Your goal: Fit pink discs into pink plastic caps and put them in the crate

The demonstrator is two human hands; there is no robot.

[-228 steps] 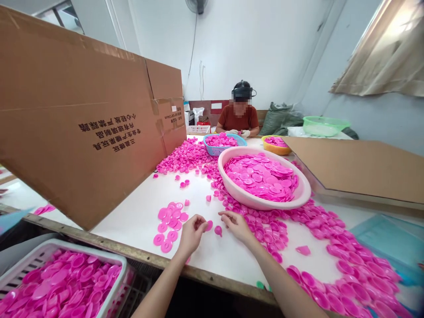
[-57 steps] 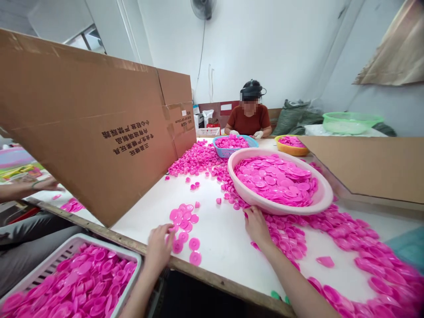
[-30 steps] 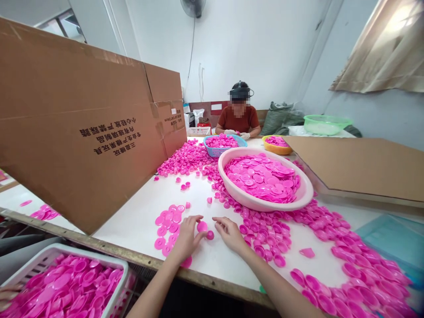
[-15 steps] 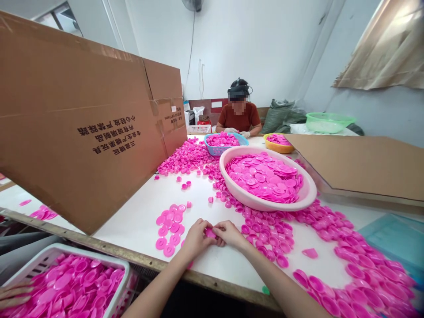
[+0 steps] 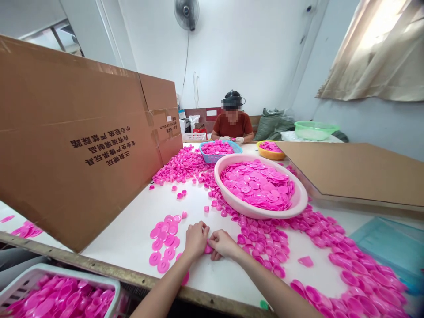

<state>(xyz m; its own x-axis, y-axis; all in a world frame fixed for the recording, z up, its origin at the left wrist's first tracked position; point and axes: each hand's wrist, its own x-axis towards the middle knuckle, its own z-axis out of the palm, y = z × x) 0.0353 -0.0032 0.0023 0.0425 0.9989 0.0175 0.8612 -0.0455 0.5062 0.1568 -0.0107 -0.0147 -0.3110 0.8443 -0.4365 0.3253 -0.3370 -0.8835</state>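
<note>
Nearest, a white crate (image 5: 66, 271) of pink caps stands at the table's edge, while the left hand (image 5: 196, 240) and right hand (image 5: 223, 244) meet on the white table (image 5: 132, 247), fingers curled and pinching 1 pink plastic cap (image 5: 208, 249) between them, partly hidden. Flat pink caps (image 5: 164, 240) lie just left and loose caps (image 5: 265, 243) right; beyond stand a pale pink basin (image 5: 298, 198) heaped with caps, then a seated co-worker (image 5: 232, 126) behind 1 blue basket (image 5: 210, 159) and near 1 yellow bowl (image 5: 265, 154).
</note>
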